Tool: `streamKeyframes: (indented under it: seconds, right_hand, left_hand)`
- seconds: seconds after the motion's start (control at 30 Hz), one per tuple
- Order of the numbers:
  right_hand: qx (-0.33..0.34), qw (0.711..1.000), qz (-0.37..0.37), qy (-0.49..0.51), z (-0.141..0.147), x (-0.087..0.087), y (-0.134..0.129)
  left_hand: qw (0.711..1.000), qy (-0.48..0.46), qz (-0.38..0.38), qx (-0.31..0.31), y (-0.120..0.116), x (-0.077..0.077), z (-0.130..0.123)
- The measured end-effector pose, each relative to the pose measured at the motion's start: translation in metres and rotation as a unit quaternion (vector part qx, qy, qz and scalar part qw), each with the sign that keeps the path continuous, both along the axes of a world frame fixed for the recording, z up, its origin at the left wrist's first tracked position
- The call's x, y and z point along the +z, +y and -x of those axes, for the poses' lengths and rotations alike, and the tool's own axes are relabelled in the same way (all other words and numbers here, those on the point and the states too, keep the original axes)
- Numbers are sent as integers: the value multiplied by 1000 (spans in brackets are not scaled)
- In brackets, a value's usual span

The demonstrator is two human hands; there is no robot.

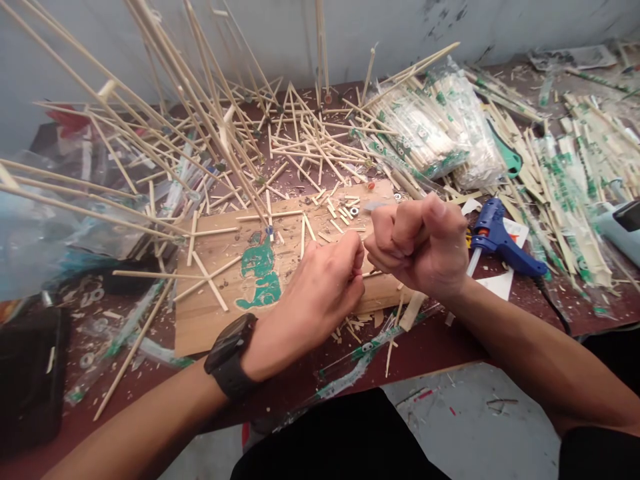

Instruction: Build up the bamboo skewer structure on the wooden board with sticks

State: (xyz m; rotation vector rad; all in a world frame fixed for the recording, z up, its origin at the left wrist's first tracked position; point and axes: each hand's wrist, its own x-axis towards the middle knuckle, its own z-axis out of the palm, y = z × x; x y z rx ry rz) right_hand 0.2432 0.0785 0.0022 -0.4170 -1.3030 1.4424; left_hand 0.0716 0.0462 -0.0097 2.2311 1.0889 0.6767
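Observation:
My left hand (pixel 325 280), with a black watch (pixel 233 353) on its wrist, is closed over the wooden board (pixel 215 327). What its curled fingers pinch, if anything, is hidden. Right beside it, my right hand (pixel 423 247) is closed too, knuckles close to the left fingertips. A small grey pointed sliver (pixel 379 206) shows at its far side; I cannot tell whether the hand holds it. On the board are a green painted figure (pixel 260 270), several short cut sticks (pixel 345 215) and a metal washer (pixel 354 211).
Tall joined stick frames (pixel 200 107) rise at the left and back. A blue glue gun (pixel 505 240) lies to the right, its cord trailing to the table edge. Bagged sticks (pixel 420 127), a green-handled tool (pixel 506 150) and stick wrappers (pixel 575 193) cover the right side.

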Motion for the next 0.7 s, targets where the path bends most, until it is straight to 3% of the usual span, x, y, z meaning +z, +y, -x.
streamKeyframes:
  seconds: [0.33, 0.47, 0.6, 0.7]
  right_hand:
    - [-34, 999, 20, 17, 12, 6, -6]
    - [-62, 998, 27, 6, 16, 9, -11]
    - [-112, 994, -3, -4, 20, 7, -15]
    - [-147, 989, -10, -15, 23, 3, -17]
  left_hand:
    - [1000, -3, 10, -3, 0, -3, 0]
    - [999, -32, 29, 6, 2, 5, 0]
    - [987, -133, 35, 86, 6, 22, -3]
    - [953, -278, -3, 124, 11, 29, -12]
